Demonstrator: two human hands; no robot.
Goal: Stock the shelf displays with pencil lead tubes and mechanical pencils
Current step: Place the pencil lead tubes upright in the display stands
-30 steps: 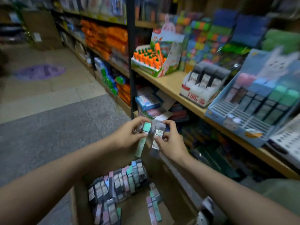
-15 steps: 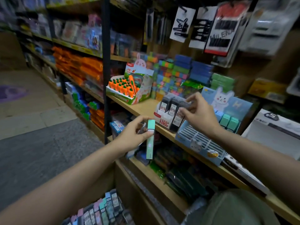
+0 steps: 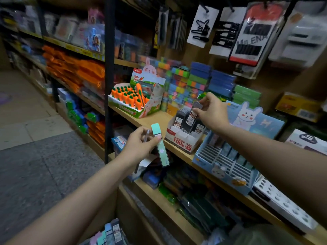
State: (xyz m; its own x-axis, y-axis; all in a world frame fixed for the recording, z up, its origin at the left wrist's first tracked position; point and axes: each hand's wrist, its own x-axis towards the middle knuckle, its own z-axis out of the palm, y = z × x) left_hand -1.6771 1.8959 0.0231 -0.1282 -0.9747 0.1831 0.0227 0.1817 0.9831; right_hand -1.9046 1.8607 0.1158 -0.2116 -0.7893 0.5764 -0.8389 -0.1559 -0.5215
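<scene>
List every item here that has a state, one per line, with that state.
left hand: grips the mint tube
mint tube: tilted, held below the shelf edge
right hand: pinches the black tube
black tube: going into the red-and-white display box
red-and-white display box: open, partly filled
blue bunny display: front slots empty

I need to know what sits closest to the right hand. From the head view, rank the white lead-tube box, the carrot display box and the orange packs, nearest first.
1. white lead-tube box: directly under the right hand, on the shelf.
2. carrot display box: further left on the same shelf.
3. orange packs: far left, past the black upright, down the aisle.
</scene>
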